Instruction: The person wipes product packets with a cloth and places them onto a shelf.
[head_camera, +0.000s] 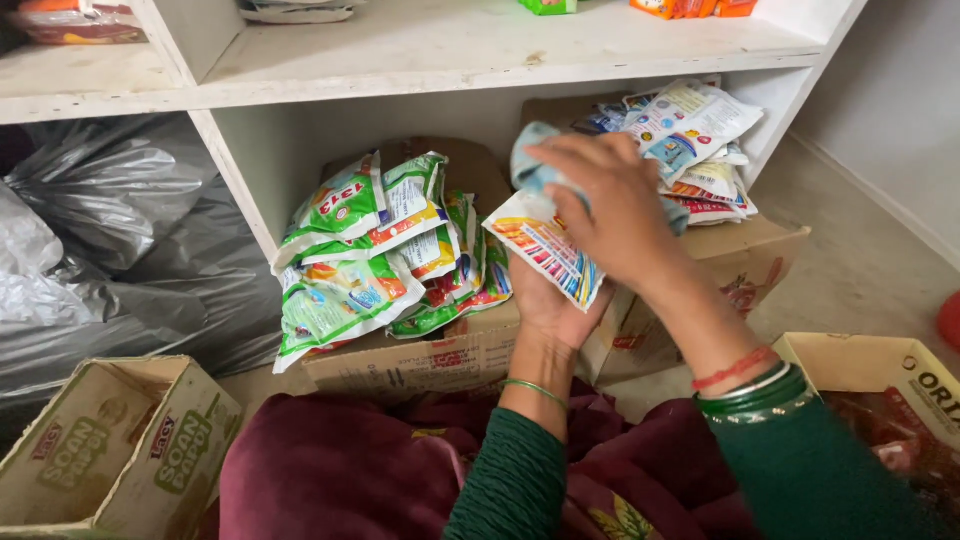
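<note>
Two hands meet over one small flat packet (548, 255), a glossy plastic sachet, white with bright coloured stripes, held in front of the lower shelf opening. Its long axis runs slantwise, from upper left down to lower right, with the printed face turned up toward the camera. The left hand (545, 305) comes up from below, palm under the packet, fingers cupped around its underside and gripping it; a thin green bangle sits on that wrist. The right hand (600, 205) reaches in from the right with the wrist bent, the back of the hand up, and its fingers are closed around a crumpled light blue cloth (535, 170) pressed against the packet's top edge. Green and white bangles and a red thread ring the right wrist, above a dark green ribbed sleeve. Just behind to the left, a heap of green and white shiny packets (365, 250) lies on a flattened cardboard box (420, 365). To the right, another stack of white packets (695, 140) rests on a second carton (755, 260). White painted shelves (450, 50) stand above, crinkled grey plastic bags (110, 230) at left, and an open cardboard box (120, 450) at lower left.
</note>
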